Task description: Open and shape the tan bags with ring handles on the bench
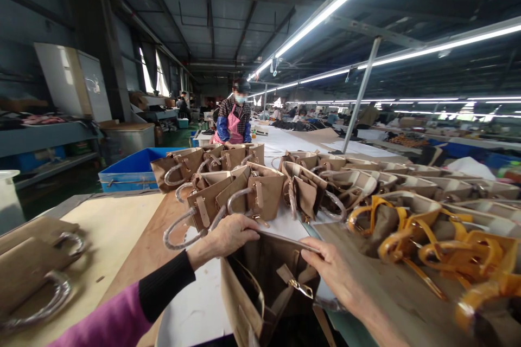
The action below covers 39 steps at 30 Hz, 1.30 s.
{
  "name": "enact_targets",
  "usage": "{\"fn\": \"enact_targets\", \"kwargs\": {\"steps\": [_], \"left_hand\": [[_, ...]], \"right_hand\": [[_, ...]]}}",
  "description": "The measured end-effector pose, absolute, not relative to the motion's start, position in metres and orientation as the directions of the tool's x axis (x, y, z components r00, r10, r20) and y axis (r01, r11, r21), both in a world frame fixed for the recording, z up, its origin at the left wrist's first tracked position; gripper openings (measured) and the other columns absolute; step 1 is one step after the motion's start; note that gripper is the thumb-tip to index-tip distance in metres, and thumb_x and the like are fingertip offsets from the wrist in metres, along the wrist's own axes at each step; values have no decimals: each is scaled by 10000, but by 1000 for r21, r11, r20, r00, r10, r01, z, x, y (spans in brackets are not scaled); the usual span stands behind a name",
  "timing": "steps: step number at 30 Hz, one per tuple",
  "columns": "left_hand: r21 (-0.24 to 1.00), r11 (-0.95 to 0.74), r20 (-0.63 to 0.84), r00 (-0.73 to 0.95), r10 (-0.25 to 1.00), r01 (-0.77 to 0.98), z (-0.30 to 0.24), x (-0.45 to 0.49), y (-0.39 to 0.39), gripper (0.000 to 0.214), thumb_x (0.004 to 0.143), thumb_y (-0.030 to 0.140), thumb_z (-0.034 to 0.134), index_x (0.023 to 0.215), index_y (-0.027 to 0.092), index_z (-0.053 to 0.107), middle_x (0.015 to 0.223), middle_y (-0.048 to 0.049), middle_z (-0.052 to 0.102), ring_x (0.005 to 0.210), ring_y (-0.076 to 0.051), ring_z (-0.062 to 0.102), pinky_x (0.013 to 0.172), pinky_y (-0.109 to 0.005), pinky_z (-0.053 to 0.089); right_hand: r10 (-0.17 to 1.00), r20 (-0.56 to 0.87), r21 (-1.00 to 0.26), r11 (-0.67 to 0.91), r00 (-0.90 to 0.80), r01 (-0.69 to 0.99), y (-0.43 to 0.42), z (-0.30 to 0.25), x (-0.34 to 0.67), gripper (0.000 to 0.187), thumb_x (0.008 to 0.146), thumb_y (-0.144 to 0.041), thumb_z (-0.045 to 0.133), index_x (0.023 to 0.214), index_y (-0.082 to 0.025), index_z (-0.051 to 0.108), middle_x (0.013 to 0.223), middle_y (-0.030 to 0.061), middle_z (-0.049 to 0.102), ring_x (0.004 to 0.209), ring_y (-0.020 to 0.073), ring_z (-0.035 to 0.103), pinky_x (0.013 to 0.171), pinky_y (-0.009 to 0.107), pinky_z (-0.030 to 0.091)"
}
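Note:
A tan handbag [244, 303] stands open in front of me, its dark lining and a metal zipper pull [301, 287] showing inside. At its far rim, my left hand [230, 236] is closed with the thumb and fingers over the edge. My right hand [328, 263] pinches the same rim farther right. Just beyond my left hand stand tan handbags [266, 195] with plastic-wrapped handles [183, 227]. The lower part of the held bag runs out of view at the bottom.
Handbags with yellow-wrapped handles [407, 244] crowd the right side of the table. More tan bags [32, 265] lie at the left on a cream sheet [122, 217]. Behind is a blue bin [126, 165]. Farther back stands a person in a pink apron [234, 124].

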<state>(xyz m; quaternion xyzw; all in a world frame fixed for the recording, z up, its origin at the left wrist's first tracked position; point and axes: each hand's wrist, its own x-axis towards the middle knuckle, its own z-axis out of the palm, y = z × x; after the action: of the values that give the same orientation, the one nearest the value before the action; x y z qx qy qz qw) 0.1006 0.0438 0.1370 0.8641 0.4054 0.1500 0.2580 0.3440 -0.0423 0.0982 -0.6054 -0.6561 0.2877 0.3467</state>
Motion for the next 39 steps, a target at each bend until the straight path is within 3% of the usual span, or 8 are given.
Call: {"fn": "enact_targets", "kwargs": {"steps": [3,7,10,15,21,30,34,39], "left_hand": [[496,-554,50,615,787,668,139,102,41,227,795,334,488,794,234,692,714,32,650,722,-155,581,665,-211,411],[459,-567,82,603,793,683,140,102,39,218,803,323,487,818,258,695,745,31,663,743,-162,594,644,-210,409],[453,-566,87,597,797,689,141,102,38,218,807,304,490,851,273,701,791,32,680,776,-162,603,666,-208,413],[426,-575,97,597,797,699,142,103,37,246,818,284,471,898,302,703,813,34,691,777,-162,611,690,-225,409],[397,-581,120,588,800,710,139,103,37,254,813,281,473,916,320,702,806,29,695,780,-172,620,680,-240,405],[385,-584,128,585,801,715,136,103,40,233,814,307,479,865,310,706,761,30,686,748,-167,621,627,-225,400],[395,-574,127,576,807,717,137,103,39,220,813,324,485,841,299,702,751,30,682,735,-163,617,608,-220,392],[410,-592,127,600,790,693,140,102,38,219,816,317,480,782,276,693,728,31,672,705,-154,604,597,-215,381]], "right_hand": [[967,253,-706,159,37,690,-44,97,337,181,799,-250,456,878,-220,616,955,35,622,891,211,565,796,324,431],[909,407,-637,214,88,741,-49,95,328,232,823,-200,452,1021,-230,568,1146,54,572,1075,216,508,919,361,408],[871,491,-485,260,14,835,-53,96,319,247,825,-224,543,1072,-235,545,1113,47,582,1049,220,519,899,356,427],[848,520,-132,195,-99,972,-55,103,296,405,657,-244,775,1001,-216,564,943,38,585,897,256,543,775,388,451],[822,553,54,127,-135,990,-46,103,280,238,698,-131,719,820,-225,537,820,19,565,777,230,544,671,360,421],[825,531,114,154,-192,981,-30,108,267,211,703,-134,713,788,-210,536,764,22,600,747,228,574,653,341,405],[838,519,-7,202,-169,979,-24,108,276,122,783,-175,650,720,-213,553,729,-7,618,711,179,592,609,284,370],[863,479,-131,252,-162,959,-18,110,285,189,836,-227,599,650,-212,566,686,-37,615,667,137,572,589,253,336]]}}
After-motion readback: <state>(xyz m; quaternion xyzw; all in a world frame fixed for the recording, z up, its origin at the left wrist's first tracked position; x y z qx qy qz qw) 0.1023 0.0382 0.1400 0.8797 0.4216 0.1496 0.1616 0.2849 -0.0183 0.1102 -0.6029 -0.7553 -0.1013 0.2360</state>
